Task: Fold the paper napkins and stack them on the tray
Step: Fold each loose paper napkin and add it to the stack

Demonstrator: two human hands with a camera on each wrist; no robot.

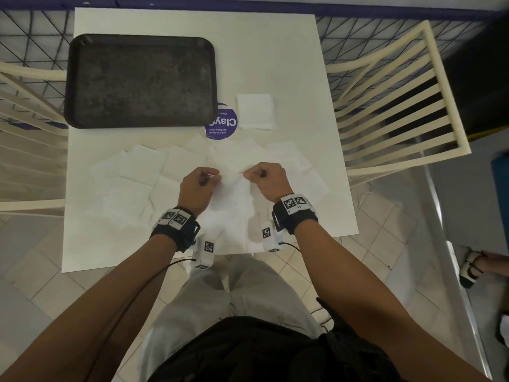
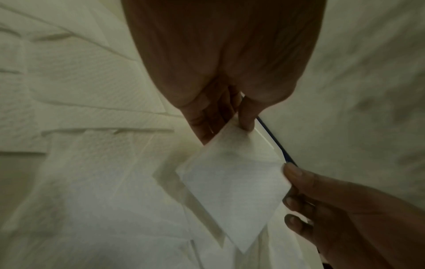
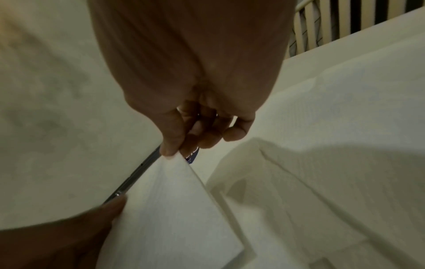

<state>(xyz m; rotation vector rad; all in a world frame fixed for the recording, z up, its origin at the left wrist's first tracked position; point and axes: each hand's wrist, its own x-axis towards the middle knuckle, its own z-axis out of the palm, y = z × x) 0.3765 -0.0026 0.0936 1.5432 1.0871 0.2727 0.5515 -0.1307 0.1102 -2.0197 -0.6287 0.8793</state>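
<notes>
Above the white square table point(image 1: 289, 64), the left hand point(image 1: 197, 186) and right hand point(image 1: 265, 180) each pinch an upper corner of one thin white paper napkin point(image 1: 234, 188), lifted over loose napkins; the dark rectangular plastic tray point(image 1: 71, 78) lies beyond.

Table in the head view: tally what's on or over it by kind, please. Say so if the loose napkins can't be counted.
Tray: 1, nothing on it
Round purple sticker: 1
Folded napkin stack: 1
Held napkin: 1, pinched by left hand and right hand
Loose napkins: several, overlapping, no exact count
Total: 4 countable, plus the loose napkins
</notes>
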